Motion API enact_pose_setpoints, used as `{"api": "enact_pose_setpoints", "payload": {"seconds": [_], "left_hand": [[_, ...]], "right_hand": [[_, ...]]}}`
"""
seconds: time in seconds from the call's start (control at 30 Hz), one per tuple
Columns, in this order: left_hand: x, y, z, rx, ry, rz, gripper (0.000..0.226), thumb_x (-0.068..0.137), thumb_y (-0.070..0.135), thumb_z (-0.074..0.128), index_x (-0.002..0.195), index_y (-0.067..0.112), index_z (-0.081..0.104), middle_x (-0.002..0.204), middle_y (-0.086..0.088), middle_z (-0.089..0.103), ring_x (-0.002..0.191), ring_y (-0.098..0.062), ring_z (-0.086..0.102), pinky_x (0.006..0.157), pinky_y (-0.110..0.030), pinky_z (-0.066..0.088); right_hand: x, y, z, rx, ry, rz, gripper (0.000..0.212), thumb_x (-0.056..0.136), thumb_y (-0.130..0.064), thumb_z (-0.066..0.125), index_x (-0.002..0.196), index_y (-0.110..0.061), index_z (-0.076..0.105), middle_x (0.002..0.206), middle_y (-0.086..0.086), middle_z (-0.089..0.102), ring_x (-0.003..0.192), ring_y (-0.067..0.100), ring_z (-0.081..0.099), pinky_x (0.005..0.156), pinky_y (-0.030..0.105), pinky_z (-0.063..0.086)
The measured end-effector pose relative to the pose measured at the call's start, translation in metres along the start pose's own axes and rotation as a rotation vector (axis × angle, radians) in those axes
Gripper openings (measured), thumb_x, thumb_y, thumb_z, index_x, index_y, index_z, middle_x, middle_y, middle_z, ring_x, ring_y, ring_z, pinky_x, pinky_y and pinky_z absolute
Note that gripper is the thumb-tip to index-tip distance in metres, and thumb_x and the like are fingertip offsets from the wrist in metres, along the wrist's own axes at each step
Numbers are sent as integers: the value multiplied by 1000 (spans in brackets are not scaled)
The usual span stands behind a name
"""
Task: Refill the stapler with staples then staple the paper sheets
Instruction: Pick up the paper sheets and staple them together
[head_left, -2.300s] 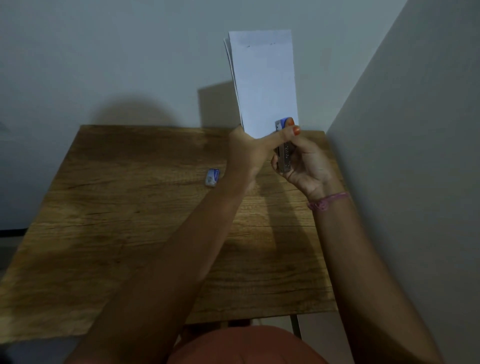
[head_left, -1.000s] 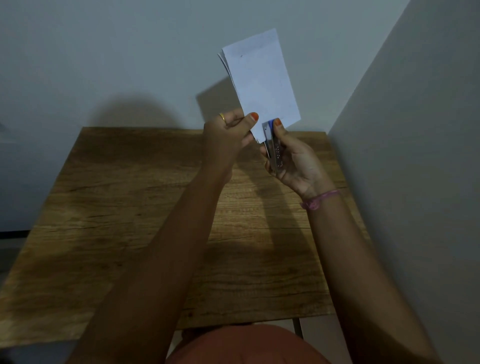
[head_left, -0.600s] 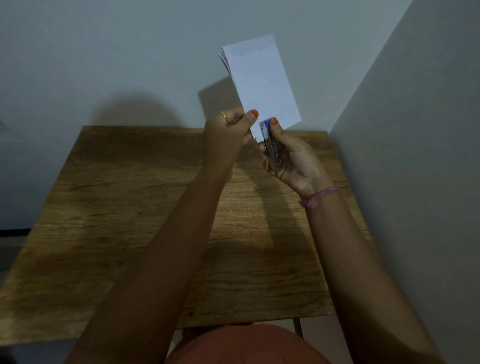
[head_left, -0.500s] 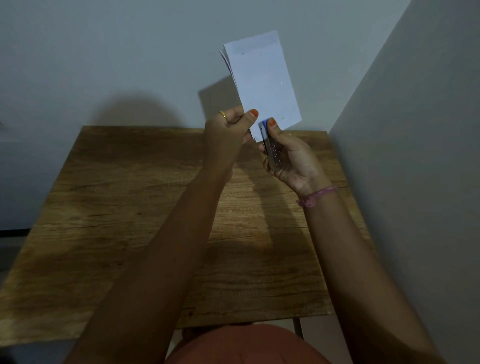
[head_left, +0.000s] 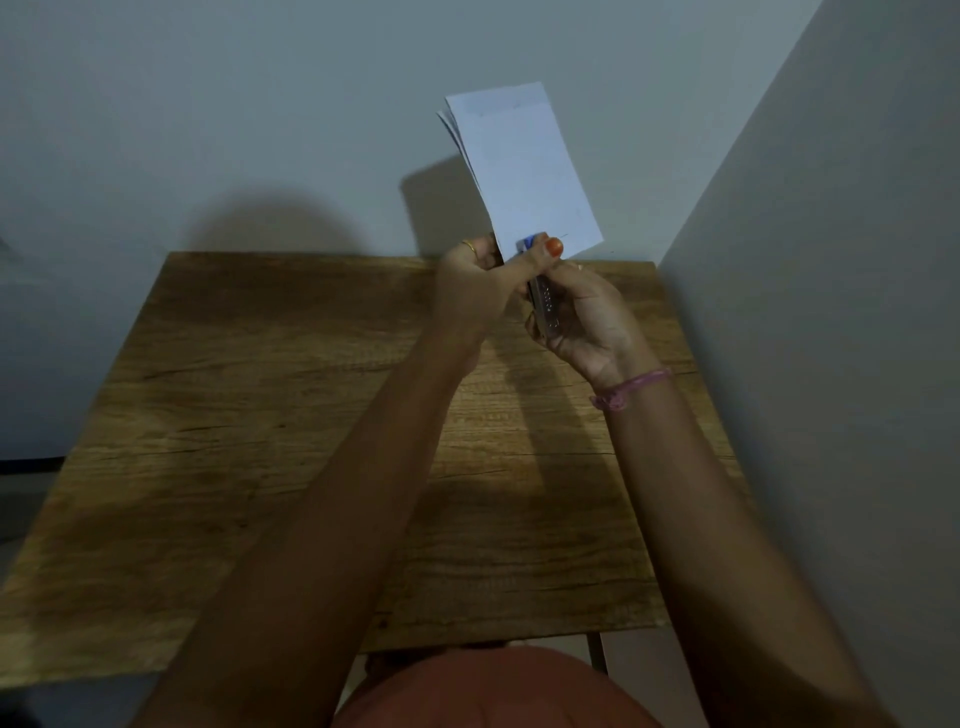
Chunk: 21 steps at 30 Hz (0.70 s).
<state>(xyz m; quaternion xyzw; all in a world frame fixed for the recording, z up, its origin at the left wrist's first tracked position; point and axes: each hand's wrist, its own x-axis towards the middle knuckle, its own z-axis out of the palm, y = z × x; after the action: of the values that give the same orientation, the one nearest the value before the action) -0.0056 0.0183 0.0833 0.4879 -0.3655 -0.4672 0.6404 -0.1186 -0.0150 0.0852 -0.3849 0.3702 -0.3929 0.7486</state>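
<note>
**Both hands hold stapler and paper together above the table's far edge**

Nearest the camera, an orange garment (head_left: 493, 691) fills the bottom edge, and two bare forearms reach forward over a wooden table (head_left: 260, 415). The right wrist wears a pink bracelet (head_left: 631, 388).

Farther out, the right hand (head_left: 587, 322) is curled around the body of a metal stapler (head_left: 545, 306), which lies in the palm with its fingers wrapped behind it and its blue-tipped end pointing up and away. The left hand (head_left: 475, 291) sits just beside it, touching; its thumb reaches across to the right and presses on the blue end of the stapler, the orange-painted nail on top. The other left fingers are closed on the lower left corner of the paper sheets (head_left: 519, 171), a gold ring showing on one of them.

The sheets stand upright above both hands, tilted slightly left, their lower edge at the stapler's tip. Whether the paper sits inside the stapler's mouth is hidden by the thumb.

Behind is a pale wall (head_left: 260, 104).
</note>
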Motion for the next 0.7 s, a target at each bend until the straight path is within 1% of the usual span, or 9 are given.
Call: {"api": "enact_pose_setpoints", "payload": {"seconds": [0.1, 0.17, 0.3, 0.37, 0.4, 0.47, 0.53, 0.63, 0.7], "left_hand": [[-1, -2, 1, 5, 28, 24, 22, 77, 18, 78, 96, 8, 73, 85, -3, 76, 76, -10, 70, 71, -23, 55], [-2, -3, 3, 35, 65, 44, 22, 80, 18, 76, 98, 7, 73, 81, 0, 75, 71, -7, 69, 66, -19, 53], [-3, -3, 2, 25, 64, 46, 22, 81, 17, 74, 99, 5, 71, 79, 2, 74, 70, -6, 68, 65, -17, 52], [-2, 0, 0, 6, 23, 24, 24, 81, 15, 74, 101, 2, 70, 77, 2, 73, 71, -7, 68, 70, -21, 53], [-1, 2, -2, -5, -8, 6, 25, 81, 14, 74, 102, 1, 70, 78, 1, 72, 72, -9, 67, 73, -26, 54], [2, 6, -6, -49, -81, -36, 22, 83, 15, 72, 102, 5, 69, 88, -4, 72, 81, -17, 65, 79, -33, 53], [3, 12, -10, -153, -139, -82, 23, 88, 21, 66, 108, 11, 66, 104, -9, 71, 93, -24, 67, 78, -35, 54], [6, 17, -15, -206, -76, -94, 38, 93, 23, 61, 127, 8, 53, 118, -15, 67, 104, -28, 68, 79, -39, 56], [8, 17, -19, -168, 9, -80, 39, 94, 14, 59, 130, 3, 49, 121, -19, 65, 106, -31, 67, 85, -43, 56]], "right_hand": [[-1, 1, 3, 3, -16, -32, 18, 92, -19, 60, 80, -15, 73, 69, 2, 71, 67, 14, 56, 44, 17, 37], [1, 3, 5, -33, 10, -60, 15, 93, -19, 59, 84, -14, 70, 69, 2, 71, 71, 16, 50, 44, 19, 31], [3, 4, 6, -65, 19, -76, 19, 92, -19, 59, 76, -18, 70, 67, 2, 69, 66, 15, 46, 44, 20, 28], [2, 3, 4, -70, 19, -79, 22, 92, -18, 60, 73, -18, 72, 67, 1, 67, 66, 15, 48, 46, 21, 28], [2, 3, 4, -81, 20, -84, 20, 92, -19, 60, 76, -18, 71, 67, 0, 65, 66, 13, 50, 48, 21, 28], [2, 4, 2, -111, 11, -98, 14, 92, -23, 60, 83, -16, 68, 71, 1, 62, 66, 11, 51, 50, 22, 28], [2, 4, 1, -132, -11, -114, 15, 92, -28, 61, 83, -17, 65, 75, 1, 61, 67, 9, 54, 49, 22, 30], [2, 3, 0, -198, -28, -140, 20, 91, -30, 63, 74, -22, 71, 72, -9, 66, 69, 6, 59, 49, 18, 34], [1, 5, -1, -273, -32, -158, 28, 89, -31, 65, 63, -24, 72, 67, -5, 63, 68, 12, 52, 53, 23, 29]]}}
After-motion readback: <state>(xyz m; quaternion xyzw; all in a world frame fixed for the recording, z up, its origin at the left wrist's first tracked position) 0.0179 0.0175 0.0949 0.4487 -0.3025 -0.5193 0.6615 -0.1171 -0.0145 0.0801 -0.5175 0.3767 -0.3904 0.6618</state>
